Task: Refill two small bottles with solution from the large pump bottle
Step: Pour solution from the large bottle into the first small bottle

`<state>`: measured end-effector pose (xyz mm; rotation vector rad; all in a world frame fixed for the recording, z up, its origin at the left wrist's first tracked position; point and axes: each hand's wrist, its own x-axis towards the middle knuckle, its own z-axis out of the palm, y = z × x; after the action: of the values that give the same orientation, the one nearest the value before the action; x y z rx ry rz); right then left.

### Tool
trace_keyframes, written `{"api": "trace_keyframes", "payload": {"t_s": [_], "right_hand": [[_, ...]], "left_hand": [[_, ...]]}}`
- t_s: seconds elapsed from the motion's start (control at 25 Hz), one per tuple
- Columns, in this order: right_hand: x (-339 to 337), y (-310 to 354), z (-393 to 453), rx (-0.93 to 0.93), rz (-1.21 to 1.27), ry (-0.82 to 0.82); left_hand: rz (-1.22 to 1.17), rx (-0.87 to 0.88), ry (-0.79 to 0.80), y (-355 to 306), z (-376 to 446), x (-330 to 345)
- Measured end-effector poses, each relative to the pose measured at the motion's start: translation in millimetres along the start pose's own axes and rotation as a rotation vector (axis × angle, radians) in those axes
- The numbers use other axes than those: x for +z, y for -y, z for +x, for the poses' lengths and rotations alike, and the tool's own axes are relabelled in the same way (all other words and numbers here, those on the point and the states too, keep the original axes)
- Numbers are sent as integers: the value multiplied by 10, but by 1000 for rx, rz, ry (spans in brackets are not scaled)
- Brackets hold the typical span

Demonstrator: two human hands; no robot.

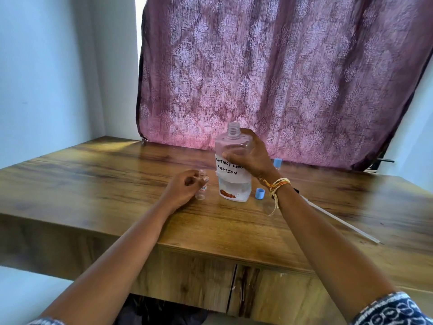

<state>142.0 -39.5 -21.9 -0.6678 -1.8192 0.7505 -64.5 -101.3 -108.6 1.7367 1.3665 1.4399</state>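
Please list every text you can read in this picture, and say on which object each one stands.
"CONTACT LENS SOLUTION": handwritten on the white label of the large bottle; the right hand covers the end of "LENS".
Small bottle in left hand: print too small to read.

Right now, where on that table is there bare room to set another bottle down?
The wooden table is bare left of the left hand and along the near edge. It is crowded around the large bottle, small bottle and blue cap.
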Motion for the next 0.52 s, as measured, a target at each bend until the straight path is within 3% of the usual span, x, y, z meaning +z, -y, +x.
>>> {"api": "trace_keyframes", "payload": {"t_s": [0.28, 0.52], "right_hand": [[75, 32, -50, -197, -345, 46], [96, -92, -43, -279, -486, 80]], "left_hand": [[-37, -22, -14, -26, -3, 4], [-101, -6, -13, -40, -8, 10]]}}
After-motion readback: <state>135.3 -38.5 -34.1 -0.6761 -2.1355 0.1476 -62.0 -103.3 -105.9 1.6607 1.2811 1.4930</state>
